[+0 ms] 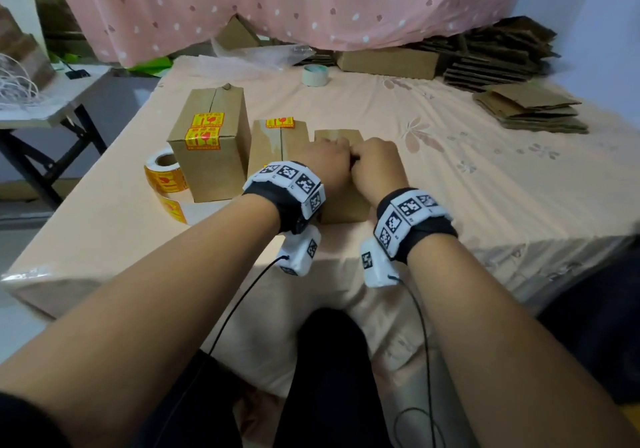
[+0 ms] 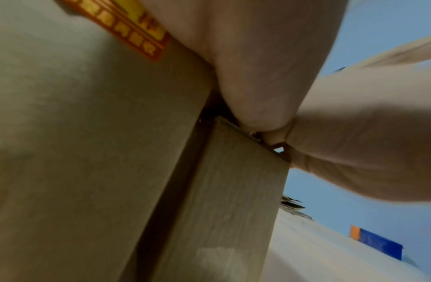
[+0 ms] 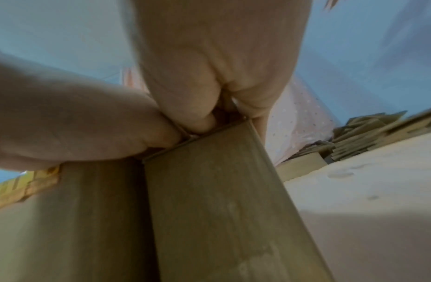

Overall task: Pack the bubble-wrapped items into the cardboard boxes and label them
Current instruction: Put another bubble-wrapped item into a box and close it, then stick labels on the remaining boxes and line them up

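Note:
Three brown cardboard boxes stand in a row on the peach-covered table (image 1: 450,177). The tall left box (image 1: 211,156) carries two yellow-red labels, and the middle box (image 1: 273,149) (image 2: 89,152) (image 3: 77,219) carries one. On the unlabelled right box (image 1: 343,205) (image 2: 233,190) (image 3: 221,209) both hands meet at the top. My left hand (image 1: 325,161) (image 2: 258,66) (image 3: 77,124) and right hand (image 1: 375,163) (image 2: 366,133) (image 3: 221,66) curl their fingers over its upper edge, knuckles touching. The box's contents and the fingertips are hidden.
A roll of yellow labels (image 1: 164,173) lies left of the tall box. A tape roll (image 1: 314,75) and clear plastic wrap (image 1: 256,59) sit at the back. Flattened cardboard stacks (image 1: 530,111) (image 3: 359,137) lie at the far right. A folding table (image 1: 52,108) stands to the left.

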`<state>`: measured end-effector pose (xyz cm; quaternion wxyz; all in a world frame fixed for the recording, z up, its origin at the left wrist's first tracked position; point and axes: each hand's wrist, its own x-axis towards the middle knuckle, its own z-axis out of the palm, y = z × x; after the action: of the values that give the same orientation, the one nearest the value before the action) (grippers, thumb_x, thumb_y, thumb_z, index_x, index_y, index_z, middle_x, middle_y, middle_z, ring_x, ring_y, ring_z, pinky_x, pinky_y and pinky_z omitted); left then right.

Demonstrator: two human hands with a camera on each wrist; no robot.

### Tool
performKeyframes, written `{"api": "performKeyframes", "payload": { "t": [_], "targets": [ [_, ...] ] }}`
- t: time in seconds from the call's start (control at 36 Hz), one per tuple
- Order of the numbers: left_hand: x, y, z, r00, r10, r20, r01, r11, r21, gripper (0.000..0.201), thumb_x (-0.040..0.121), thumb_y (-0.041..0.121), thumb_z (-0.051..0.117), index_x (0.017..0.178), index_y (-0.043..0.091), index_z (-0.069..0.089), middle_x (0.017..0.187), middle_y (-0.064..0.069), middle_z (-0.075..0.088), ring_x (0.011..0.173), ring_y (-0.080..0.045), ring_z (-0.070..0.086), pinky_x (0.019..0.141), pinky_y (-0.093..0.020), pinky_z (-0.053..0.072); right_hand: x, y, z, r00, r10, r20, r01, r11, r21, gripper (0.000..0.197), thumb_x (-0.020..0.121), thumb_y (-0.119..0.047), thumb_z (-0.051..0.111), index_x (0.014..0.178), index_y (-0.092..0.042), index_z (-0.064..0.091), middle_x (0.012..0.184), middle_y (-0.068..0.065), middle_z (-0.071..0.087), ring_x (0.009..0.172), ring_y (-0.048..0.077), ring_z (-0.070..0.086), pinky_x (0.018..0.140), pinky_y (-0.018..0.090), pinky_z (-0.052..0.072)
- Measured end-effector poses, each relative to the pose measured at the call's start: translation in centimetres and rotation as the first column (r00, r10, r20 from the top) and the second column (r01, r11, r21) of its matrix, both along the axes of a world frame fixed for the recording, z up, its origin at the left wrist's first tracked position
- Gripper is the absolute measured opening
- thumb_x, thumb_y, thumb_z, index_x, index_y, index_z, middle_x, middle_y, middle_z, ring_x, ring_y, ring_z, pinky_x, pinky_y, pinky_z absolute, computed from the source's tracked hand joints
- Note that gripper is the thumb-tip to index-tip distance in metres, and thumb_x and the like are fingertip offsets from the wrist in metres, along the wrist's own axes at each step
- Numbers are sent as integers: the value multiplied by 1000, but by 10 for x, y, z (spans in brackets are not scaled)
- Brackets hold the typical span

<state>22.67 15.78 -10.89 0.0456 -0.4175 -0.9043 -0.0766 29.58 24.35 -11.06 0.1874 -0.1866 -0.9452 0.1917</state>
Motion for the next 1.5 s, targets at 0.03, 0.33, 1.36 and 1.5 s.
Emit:
{"api": "performKeyframes", "payload": {
  "t": [0.03,0.33,1.36,1.5],
  "targets": [
    [-3,1,0,1000,2,5,-2,1000,10,27,100,18,41,120,3,49,117,-19,61,108,-36,57,83,-40,44,2,-2,-2,999,3,-37,-4,1000,-10,28,83,1,46,90,-4,72,88,21,67,86,38,60,66,31,38],
    [-11,-7,1,990,-44,132,22,986,163,1,93,11,47,94,11,47,110,-19,62,103,-35,59,74,-33,37,9,-13,-13,998,43,-47,-48,994,-97,38,93,-13,39,120,-19,64,122,18,62,103,37,58,88,39,50],
    [1,-20,10,979,-129,159,37,874,484,38,87,1,51,119,12,68,119,-6,69,109,-22,63,86,-24,44,-11,-21,-37,985,-87,-152,112,980,165,31,92,-17,42,119,-14,58,119,7,60,105,32,58,74,38,42],
    [4,-28,13,939,-342,40,170,562,810,40,77,0,49,109,10,69,109,0,69,98,-12,64,91,-29,52,-10,-27,-37,970,-136,-200,172,969,178,15,89,-26,49,94,-16,57,94,5,65,85,33,63,67,35,43]
  ]
}}
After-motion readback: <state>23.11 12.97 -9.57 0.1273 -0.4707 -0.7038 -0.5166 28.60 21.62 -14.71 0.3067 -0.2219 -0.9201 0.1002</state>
